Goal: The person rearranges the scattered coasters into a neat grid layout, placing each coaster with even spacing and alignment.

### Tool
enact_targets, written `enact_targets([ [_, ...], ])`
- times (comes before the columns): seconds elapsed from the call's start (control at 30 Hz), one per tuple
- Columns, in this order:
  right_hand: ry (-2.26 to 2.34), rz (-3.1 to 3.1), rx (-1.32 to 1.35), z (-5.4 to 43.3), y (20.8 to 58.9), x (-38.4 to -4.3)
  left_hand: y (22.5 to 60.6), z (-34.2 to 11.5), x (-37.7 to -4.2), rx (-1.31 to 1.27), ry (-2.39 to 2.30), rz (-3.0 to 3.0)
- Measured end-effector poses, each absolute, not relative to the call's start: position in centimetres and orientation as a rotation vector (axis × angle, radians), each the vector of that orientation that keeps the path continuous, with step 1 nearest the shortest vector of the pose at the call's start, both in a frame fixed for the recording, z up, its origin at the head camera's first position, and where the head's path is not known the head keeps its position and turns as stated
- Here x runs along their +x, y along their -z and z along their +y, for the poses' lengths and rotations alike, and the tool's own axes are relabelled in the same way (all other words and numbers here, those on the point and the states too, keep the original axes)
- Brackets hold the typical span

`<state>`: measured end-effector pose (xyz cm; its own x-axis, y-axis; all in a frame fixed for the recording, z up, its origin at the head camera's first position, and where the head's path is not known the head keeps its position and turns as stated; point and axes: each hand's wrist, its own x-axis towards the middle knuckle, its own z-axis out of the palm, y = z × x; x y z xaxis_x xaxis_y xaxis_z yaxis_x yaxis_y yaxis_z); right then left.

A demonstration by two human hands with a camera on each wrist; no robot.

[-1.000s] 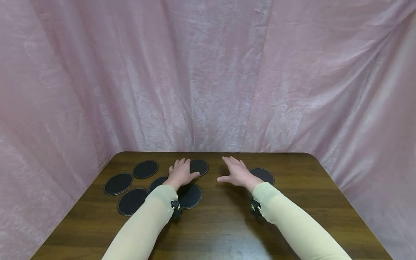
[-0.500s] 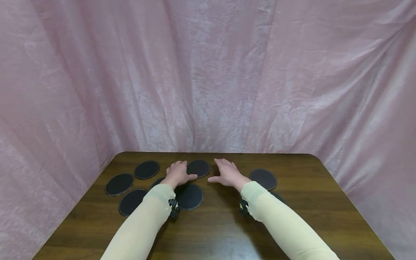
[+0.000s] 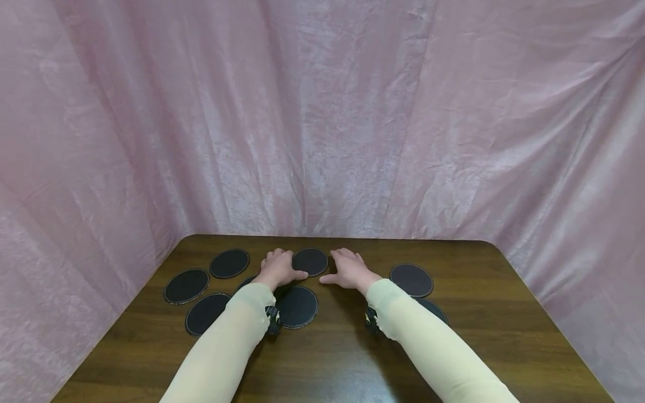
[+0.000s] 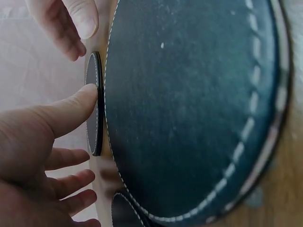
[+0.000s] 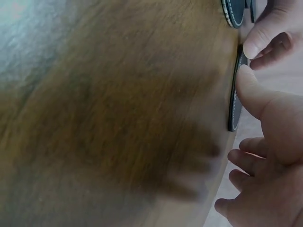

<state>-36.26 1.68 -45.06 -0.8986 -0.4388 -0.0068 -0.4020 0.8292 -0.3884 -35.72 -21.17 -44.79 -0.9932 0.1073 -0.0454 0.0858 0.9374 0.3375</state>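
Both hands hover low over the wooden table on either side of a round black coaster (image 3: pixel 310 262) with stitched edging. My left hand (image 3: pixel 278 267) is at its left, fingers loosely extended and thumb pointing toward the coaster's near edge. On the other side, my right hand (image 3: pixel 350 270) has its fingers reaching forward and its thumb spread toward the same coaster. Neither hand grips anything. In the left wrist view, a larger-looking coaster (image 4: pixel 189 104) fills the foreground, and the left thumb (image 4: pixel 75 106) overlaps the far coaster (image 4: pixel 92 118).
More coasters lie flat at the left, among them a back one (image 3: pixel 229 263), an outer one (image 3: pixel 186 286) and a front one (image 3: pixel 206 313). One is partly hidden by the left hand. Two more, a rear one (image 3: pixel 411 280) and a partly covered one (image 3: pixel 433 309), lie by the right forearm. A pink curtain (image 3: pixel 322 112) hangs behind the table (image 3: pixel 322 364).
My right hand has moved left, closer to the middle coaster, uncovering more of the two coasters by its forearm. My left hand has barely shifted.
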Motion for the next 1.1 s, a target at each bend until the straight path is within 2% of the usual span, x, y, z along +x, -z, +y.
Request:
enact_targets([
  [1.1, 0.520, 2.990, -0.516, -0.5, 45.2, -37.4, 44.8, -20.0, -36.7, 0.011, -0.523, 3.001],
])
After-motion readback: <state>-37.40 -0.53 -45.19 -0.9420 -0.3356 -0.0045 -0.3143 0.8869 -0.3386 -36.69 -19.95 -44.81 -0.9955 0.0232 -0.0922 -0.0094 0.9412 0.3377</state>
